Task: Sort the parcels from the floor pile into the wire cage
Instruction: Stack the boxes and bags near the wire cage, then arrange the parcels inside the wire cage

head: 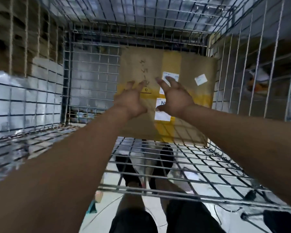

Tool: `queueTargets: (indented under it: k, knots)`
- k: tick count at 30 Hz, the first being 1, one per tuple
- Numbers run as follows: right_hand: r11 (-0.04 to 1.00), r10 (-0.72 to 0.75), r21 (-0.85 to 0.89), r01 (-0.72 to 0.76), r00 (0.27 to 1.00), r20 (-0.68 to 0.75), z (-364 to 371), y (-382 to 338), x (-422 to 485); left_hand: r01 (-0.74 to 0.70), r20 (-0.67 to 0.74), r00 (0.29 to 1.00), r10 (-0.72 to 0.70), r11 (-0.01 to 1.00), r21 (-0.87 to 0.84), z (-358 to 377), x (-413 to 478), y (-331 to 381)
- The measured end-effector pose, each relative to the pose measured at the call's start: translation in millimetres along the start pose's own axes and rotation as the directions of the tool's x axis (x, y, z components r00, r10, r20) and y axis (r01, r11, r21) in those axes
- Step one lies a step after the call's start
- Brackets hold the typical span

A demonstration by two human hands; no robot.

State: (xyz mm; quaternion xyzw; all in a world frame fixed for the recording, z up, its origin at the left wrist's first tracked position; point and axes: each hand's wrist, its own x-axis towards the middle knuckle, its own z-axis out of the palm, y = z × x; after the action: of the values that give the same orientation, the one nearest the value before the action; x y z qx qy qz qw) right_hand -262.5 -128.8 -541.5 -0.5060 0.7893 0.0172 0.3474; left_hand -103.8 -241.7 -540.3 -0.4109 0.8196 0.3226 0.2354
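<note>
The wire cage has a mesh bottom of thin metal bars, filling the middle and lower right of the frame. One cardboard box lies flat on that mesh at centre right, pushed towards the cage's far right corner, with bare mesh on its left and near sides. Yellow tape runs along and across its top. White labels are stuck there too, beside some dark handwriting too blurred to read. Through the bars at the bottom of the frame shows a pale floor, with two dark shoes standing on it.
</note>
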Motion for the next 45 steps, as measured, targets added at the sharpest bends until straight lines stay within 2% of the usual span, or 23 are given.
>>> queueTargets:
  k: [5,8,11,14,18,23,26,28,31,35,41,43,45]
  knots:
    - [0.999,-0.049,-0.005,0.049,0.998,0.032,-41,-70,-17,0.055,-0.083,0.995,-0.047,0.994,0.093,-53,-65,-1]
    - [0.997,-0.080,0.010,0.080,0.996,0.029,-67,-118,-39,0.076,-0.114,0.991,-0.067,0.994,0.080,-83,-110,-12]
    - [0.990,-0.131,0.059,0.131,0.991,0.000,-92,-173,-70,0.085,-0.215,0.973,-0.078,0.996,0.025,-108,-163,-24]
    - [0.979,-0.195,0.043,0.197,0.979,-0.052,-112,-232,-106,0.113,-0.371,0.921,-0.116,0.993,-0.031,-128,-220,-41]
    - [0.951,-0.302,0.027,0.307,0.947,-0.104,-119,-313,-154,0.147,-0.554,0.815,-0.171,0.985,-0.087,-139,-301,-78]
    - [0.903,-0.419,0.039,0.427,0.898,-0.132,-80,-397,-209,0.136,-0.669,0.683,-0.295,0.950,-0.280,-119,-398,-149]
    - [0.869,-0.478,0.085,0.487,0.872,-0.103,-32,-427,-233,0.163,-0.657,0.645,-0.390,0.910,-0.381,-79,-442,-199]
    - [0.864,-0.496,0.072,0.499,0.867,-0.052,8,-440,-242,0.247,-0.599,0.644,-0.476,0.870,-0.426,-41,-462,-233]
    - [0.875,-0.484,0.032,0.483,0.869,0.102,76,-443,-243,0.400,-0.473,0.669,-0.573,0.815,-0.419,20,-483,-278]
    - [0.896,-0.399,-0.070,0.438,0.865,0.305,160,-439,-230,0.513,-0.272,0.675,-0.686,0.701,-0.496,99,-499,-330]
    - [0.868,-0.347,-0.192,0.458,0.836,0.425,242,-432,-188,0.563,-0.104,0.635,-0.765,0.551,-0.616,182,-478,-364]
    - [0.838,-0.337,-0.250,0.485,0.821,0.461,271,-430,-165,0.508,-0.067,0.625,-0.778,0.471,-0.721,209,-458,-369]
    - [0.795,-0.326,-0.318,0.517,0.805,0.496,299,-429,-137,0.368,-0.071,0.628,-0.775,0.376,-0.850,236,-432,-371]
